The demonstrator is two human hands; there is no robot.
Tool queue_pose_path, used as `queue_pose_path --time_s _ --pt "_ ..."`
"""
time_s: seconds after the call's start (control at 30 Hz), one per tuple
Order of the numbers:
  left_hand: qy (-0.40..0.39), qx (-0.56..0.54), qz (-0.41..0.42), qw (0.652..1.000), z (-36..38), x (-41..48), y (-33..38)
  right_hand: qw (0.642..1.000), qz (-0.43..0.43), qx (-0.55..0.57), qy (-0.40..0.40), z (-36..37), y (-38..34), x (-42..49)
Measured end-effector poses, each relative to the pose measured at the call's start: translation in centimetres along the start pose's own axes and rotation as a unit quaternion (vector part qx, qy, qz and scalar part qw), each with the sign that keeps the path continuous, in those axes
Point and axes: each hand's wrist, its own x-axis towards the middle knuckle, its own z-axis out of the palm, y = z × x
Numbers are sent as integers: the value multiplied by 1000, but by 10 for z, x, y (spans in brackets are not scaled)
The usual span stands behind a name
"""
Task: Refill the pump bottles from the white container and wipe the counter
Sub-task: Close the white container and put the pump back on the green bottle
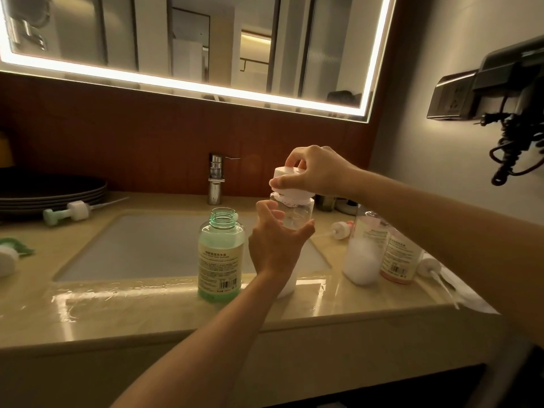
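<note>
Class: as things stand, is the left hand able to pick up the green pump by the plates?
Probably not yet: the left hand grips the clear bottle. Otherwise the way to the green pump looks free.

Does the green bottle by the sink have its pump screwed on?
No, the green bottle stands with its threaded neck open, and a green-headed pump lies apart on the counter.

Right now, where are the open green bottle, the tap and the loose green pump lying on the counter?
green bottle (220,260): head view, on its label, mid-body.
tap (215,187): head view, on its chrome stem.
green pump (77,208): head view, on its white collar.
</note>
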Motion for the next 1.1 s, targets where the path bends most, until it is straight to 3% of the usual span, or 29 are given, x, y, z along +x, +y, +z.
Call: queue_pose_path --time_s 0.17,0.27,0.47,0.67,0.87,1.0,1.1 --pt "11 18 4 1000 -3 1 -3 987 52 16 -149 -5 -6 2" --pt "8 26 8 1000 -3 0 -5 973 35 84 -213 -19 -5 1" --pt "4 41 18 999 -5 1 -7 991 -8 -23 -130 -9 -6 0" --pt "3 45 20 999 -5 0 -8 982 34 14 -185 -21 -15 -1" --pt "4 55 22 998 -4 0 -10 991 15 -115 -61 -9 -18 0" --pt "3 56 25 998 -4 0 -11 983 61 -4 -171 -24 -19 1" --pt "2 60 28 998 -4 -1 -13 979 20 -2 -202 -29 -16 0"
